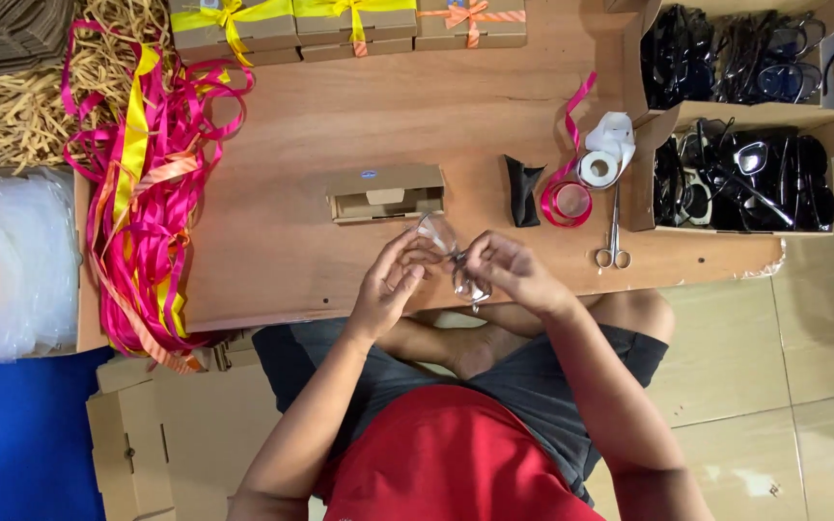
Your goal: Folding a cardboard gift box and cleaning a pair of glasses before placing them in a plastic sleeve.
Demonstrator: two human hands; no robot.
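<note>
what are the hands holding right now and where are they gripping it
Both the left hand and right hand hold a pair of clear glasses between them; the exact grip points are too small to tell.

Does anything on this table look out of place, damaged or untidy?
Yes. The pile of pink and yellow ribbons is tangled and hangs over the wooden table's near edge. The table's near right corner looks chipped. Both hands hold clear glasses normally.

We see glossy clear-lensed glasses (456, 256) with thin metal, a matt cardboard box (385, 192), shiny satin ribbons (147, 193) at the desk's (340, 116) left edge, smooth wood, and steel scissors (613, 236).
</note>
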